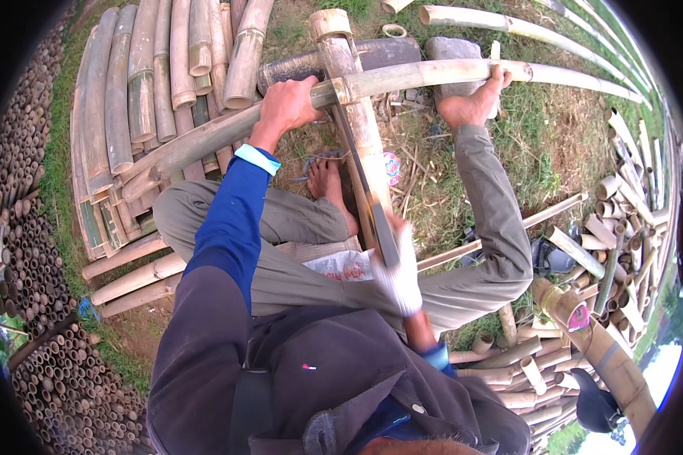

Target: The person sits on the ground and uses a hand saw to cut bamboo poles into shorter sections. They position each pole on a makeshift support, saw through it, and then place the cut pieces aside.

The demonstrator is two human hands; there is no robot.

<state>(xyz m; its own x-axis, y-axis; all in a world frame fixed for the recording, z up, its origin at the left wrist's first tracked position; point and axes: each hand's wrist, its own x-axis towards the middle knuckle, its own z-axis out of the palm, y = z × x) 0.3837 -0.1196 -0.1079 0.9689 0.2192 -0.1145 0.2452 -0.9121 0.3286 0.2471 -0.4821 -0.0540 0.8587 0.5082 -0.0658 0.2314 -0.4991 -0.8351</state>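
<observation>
A long bamboo pole [432, 74] lies crosswise in front of me, over a thick bamboo beam [363, 125]. My left hand [288, 106] is closed around the pole, just left of the beam. My right hand [396, 273], in a white glove and blurred by motion, grips a handsaw [362, 168] near my lap. The saw's narrow blade runs away from me along the beam, its far end at the pole beside a pale ring mark. My right foot [474, 100] presses against the pole from the near side; my left foot [326, 182] rests on the ground.
Stacked bamboo poles [140, 83] lie at the left. Cut bamboo pieces [539, 371] are heaped at the right. A grey stone [455, 49] and a dark log [391, 53] sit beyond the pole. A bamboo strip [535, 225] crosses beside my right leg.
</observation>
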